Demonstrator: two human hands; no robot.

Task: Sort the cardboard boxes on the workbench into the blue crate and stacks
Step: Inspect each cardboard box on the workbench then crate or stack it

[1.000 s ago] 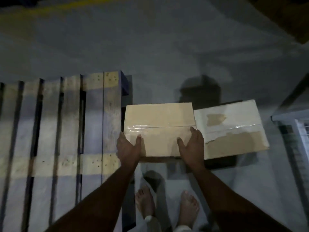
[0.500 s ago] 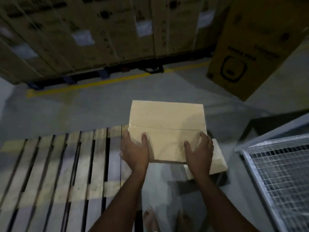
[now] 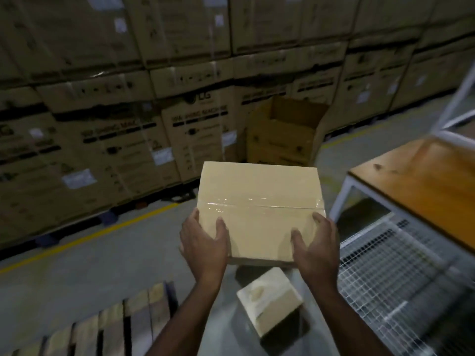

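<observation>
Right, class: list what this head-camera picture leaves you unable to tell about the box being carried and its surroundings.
- Carried box: underside and contents hidden by its own taped top.
- Left hand and right hand: fingers beneath the box hidden.
- Wooden table: cut off at the right edge.
- Stacked cartons: labels too blurred to read.
- Blue crate: not in view.

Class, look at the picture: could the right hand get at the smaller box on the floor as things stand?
Probably not: the right hand and left hand both grip the taped box, which is held above the smaller box.

Wooden pallet [image 3: 108, 327] cropped by bottom edge
</observation>
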